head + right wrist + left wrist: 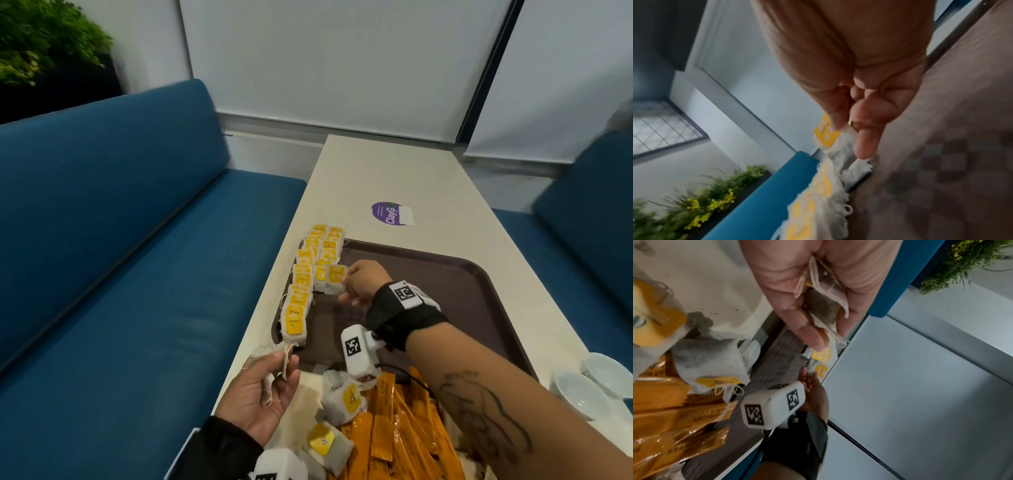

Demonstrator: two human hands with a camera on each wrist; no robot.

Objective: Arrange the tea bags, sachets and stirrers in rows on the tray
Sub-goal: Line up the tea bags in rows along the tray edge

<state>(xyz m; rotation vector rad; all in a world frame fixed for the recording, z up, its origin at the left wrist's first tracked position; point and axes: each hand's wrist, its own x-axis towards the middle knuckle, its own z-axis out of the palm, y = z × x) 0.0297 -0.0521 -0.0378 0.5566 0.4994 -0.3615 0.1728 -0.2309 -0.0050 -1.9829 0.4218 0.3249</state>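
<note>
Two rows of tea bags (310,274) are lying along the left edge of the brown tray (479,294), yellow tags up, overlapping; the left row is hanging partly over the tray rim onto the desk (394,171). I'm holding my right hand (364,281) over the tray at the near end of the right row, thumb and fingertips pinching one tea bag (335,279) by its edge, tilted, touching or just above the last bag there — I can't tell which. My left hand (260,394) is sitting palm up over the desk's left edge, just off the tray's near-left corner, fingers curling around a small bunch of tea bags (824,308) with strings trailing. Loose tea bags (342,401) are piling on the desk between tray and me, next to a heap of orange sachets (404,431), unsorted, some overlapping the tray's near rim. I'm not seeing any stirrers in these views. White bowls (592,387) are stacking at the desk's right edge. Purple round sticker (390,213) is sitting on the desk beyond the tray. Blue benches (120,240) are flanking both sides of the desk.
</note>
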